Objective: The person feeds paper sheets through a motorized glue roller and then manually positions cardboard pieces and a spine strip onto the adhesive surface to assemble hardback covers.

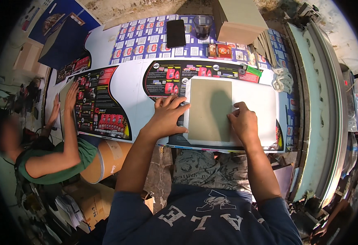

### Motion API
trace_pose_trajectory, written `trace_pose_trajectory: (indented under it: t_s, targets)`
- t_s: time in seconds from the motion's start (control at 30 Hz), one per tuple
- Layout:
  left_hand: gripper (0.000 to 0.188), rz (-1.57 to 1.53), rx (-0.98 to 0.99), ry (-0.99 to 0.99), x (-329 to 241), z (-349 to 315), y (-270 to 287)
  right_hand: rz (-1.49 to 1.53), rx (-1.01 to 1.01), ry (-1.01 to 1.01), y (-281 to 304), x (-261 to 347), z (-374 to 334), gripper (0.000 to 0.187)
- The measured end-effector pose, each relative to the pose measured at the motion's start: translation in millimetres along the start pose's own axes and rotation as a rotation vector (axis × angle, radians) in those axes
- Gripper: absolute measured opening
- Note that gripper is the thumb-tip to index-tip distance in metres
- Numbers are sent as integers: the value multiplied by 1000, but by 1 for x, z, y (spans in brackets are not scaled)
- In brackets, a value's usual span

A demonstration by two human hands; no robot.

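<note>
Grey board [205,120] runs front-to-back by the left edge of the white sheet [256,104]! Left hand [167,115] splays left of it, gripping nothing; right hand [244,122] curls at its right edge, hold unclear.

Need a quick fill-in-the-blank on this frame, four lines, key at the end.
1. The right hand is at the ____ (left/right) edge of the grey board.
2. Under the grey board lies a sheet whose colour is ____.
3. The phone lies to the ____ (left/right) of the glass.
4. The co-worker's shirt is coloured ____.

Missing words: right; white; left; green.
</note>
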State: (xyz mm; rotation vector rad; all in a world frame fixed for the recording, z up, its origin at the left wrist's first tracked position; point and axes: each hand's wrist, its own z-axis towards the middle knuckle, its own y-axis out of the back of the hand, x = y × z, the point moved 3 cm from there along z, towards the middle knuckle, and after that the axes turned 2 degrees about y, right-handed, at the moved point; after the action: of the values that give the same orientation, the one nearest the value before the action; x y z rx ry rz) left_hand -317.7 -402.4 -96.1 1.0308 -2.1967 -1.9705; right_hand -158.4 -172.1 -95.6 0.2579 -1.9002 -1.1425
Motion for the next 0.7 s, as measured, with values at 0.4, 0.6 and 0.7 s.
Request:
trace_pose_trajectory:
  t_s: [0.4, 0.6, 0.7]
  targets:
    - [88, 19, 0, 4, -2, -1, 2, -1, -21, 42, 1, 2, -1, 35]
    - [84, 10, -26, -22, -2, -1, 2, 0, -28, 62, -1, -2, -1, 31]
    - [83, 14, -33, -26, 0, -2, 0, -9, -25, 75, -1, 2, -4, 30]
